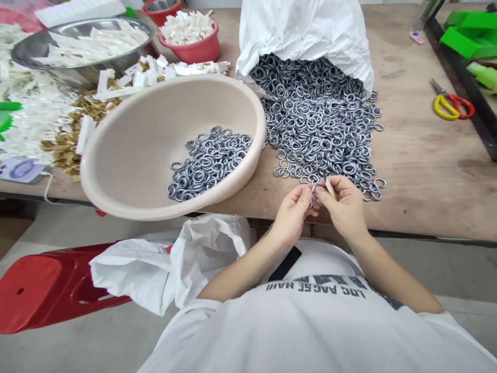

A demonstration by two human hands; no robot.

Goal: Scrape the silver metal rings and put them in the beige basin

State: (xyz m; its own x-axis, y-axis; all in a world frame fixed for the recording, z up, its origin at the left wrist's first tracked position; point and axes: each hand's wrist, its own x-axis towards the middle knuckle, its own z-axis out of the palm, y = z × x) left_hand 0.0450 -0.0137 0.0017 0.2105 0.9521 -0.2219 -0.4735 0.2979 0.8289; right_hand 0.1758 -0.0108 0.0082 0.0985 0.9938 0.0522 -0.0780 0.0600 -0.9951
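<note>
At the table's front edge, my left hand [293,210] and my right hand [345,204] meet with fingers closed. A grey ring [315,189] is pinched between them, touched by the fingertips of both. My right hand also has a thin pale tool [331,188] between its fingers, its dark tip pointing up. Just beyond the hands lies a large pile of grey rings [318,124], spilling from a white sack [303,28]. To the left, a tilted beige basin [128,150] holds more grey rings [212,160] along its lower right side.
Scissors [450,103] with red and yellow handles lie on the table [419,171] at the right, near green bins [469,39]. A metal bowl [77,72], a red bowl [198,51] and white parts fill the back left. Below are a red stool [31,290] and a white bag [155,264].
</note>
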